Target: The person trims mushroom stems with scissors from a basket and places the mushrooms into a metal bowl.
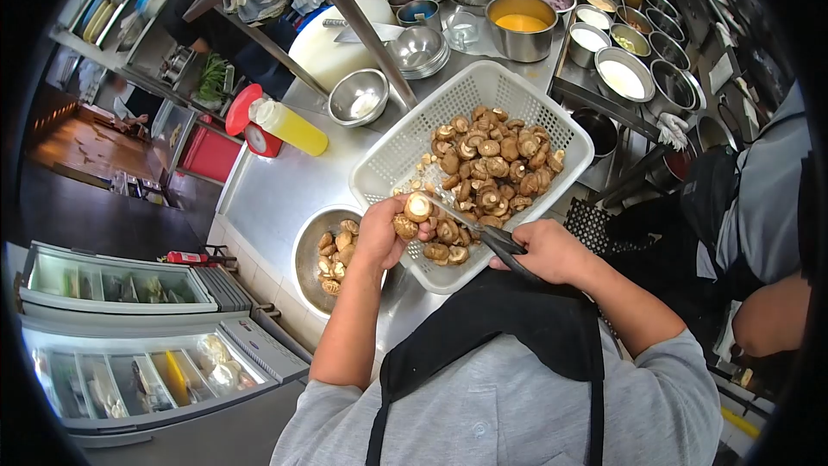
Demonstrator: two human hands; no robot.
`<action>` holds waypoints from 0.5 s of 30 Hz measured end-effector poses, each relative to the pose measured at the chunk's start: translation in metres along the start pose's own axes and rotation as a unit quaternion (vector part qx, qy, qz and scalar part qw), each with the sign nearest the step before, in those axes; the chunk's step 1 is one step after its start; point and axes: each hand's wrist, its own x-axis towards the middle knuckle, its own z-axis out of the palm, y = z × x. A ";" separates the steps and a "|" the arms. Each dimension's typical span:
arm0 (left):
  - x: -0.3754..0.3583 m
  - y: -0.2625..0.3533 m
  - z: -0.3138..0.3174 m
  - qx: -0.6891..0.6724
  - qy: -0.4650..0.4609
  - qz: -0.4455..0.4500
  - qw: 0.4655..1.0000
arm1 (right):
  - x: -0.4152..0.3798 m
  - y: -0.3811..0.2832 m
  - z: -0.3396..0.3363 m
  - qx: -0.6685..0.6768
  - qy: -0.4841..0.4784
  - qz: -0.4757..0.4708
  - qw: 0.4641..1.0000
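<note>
My left hand is closed around shiitake mushrooms, one with its pale underside turned up. My right hand grips black-handled scissors, whose blades point left toward the held mushrooms. Both hands are over the near side of a white perforated basket, which holds a heap of brown shiitake mushrooms and small pale stem pieces at its left. Left of the basket, partly behind my left forearm, a steel bowl contains more mushrooms.
On the steel counter stand a yellow squeeze bottle, a red scale and a steel bowl. A pot of orange liquid and several ingredient containers fill the back. A co-worker stands close on the right.
</note>
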 end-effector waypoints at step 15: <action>0.066 0.014 -0.025 0.589 0.060 0.247 0.767 | 0.006 0.020 0.008 0.004 0.022 0.018 1.000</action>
